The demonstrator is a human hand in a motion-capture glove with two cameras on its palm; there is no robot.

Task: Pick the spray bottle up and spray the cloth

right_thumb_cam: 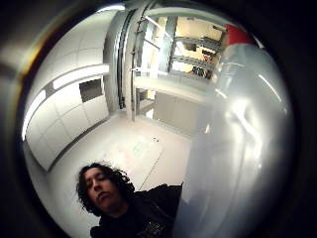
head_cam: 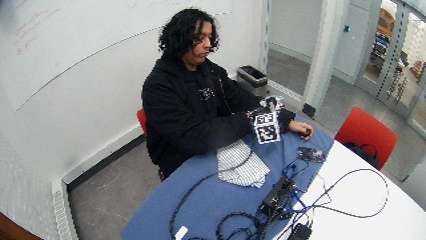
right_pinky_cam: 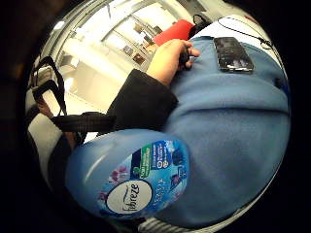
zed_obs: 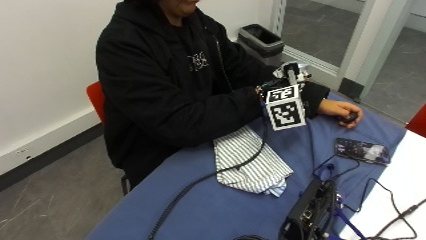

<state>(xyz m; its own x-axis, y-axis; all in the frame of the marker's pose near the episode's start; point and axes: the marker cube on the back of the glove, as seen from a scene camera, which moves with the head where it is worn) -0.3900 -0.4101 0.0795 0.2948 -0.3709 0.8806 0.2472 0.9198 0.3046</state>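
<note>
- My hand (zed_obs: 279,82) is mostly hidden in the outside view, so my fingers can't be made out.
- The spray bottle (right_pinky_cam: 129,177) close against my palm shows only its lower body; its nozzle is out of sight.
- Below my hand, the striped cloth (zed_obs: 249,162) hides its underside folds.

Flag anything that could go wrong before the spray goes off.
Overspray: a phone lies on the blue table cover and electronics with cables sit just past the striped cloth, so mist could land on them.

Aim: the spray bottle is up by the right hand, off to one side of the cloth; the nozzle direction is not visible, so a spray may miss.
</note>
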